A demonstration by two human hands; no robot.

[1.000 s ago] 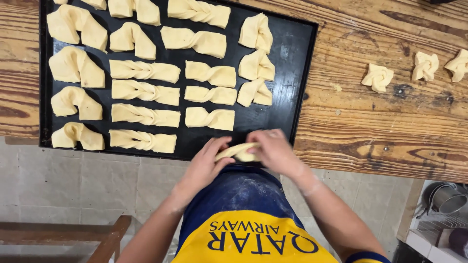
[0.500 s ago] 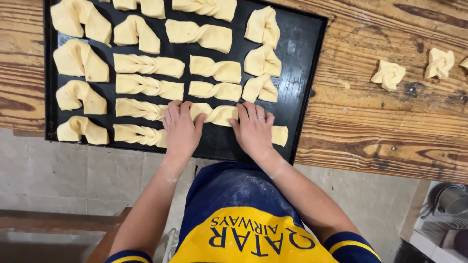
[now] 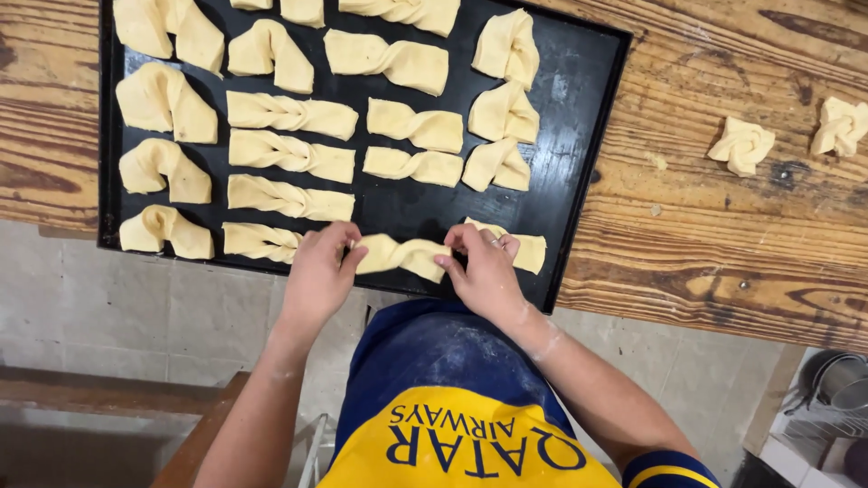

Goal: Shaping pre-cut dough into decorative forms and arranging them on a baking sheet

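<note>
Along the left side of the black rectangular baking tray (image 3: pixel 592 108), folded pieces of pale raw dough (image 3: pixel 165 102) sit in a column, with longer twisted strips (image 3: pixel 291 114) in the next column beside them. At the near edge of that tray, the person's left hand (image 3: pixel 318 274) has its fingers curled and pinched on the left end of a pale twisted strip of raw dough (image 3: pixel 398 255), which lies across the tray's front rim between the two hands. To its right, the right hand (image 3: pixel 484 268) grips the strip's other end with thumb and bent fingers; the hand and wrist are dusted with flour. Just beyond the right hand, another pale dough piece (image 3: pixel 527 251) rests at the tray's near right corner. Further right, on the rough brown wooden table (image 3: pixel 723 244), two small knotted dough pieces (image 3: pixel 741 145) lie well apart from the tray.
</note>
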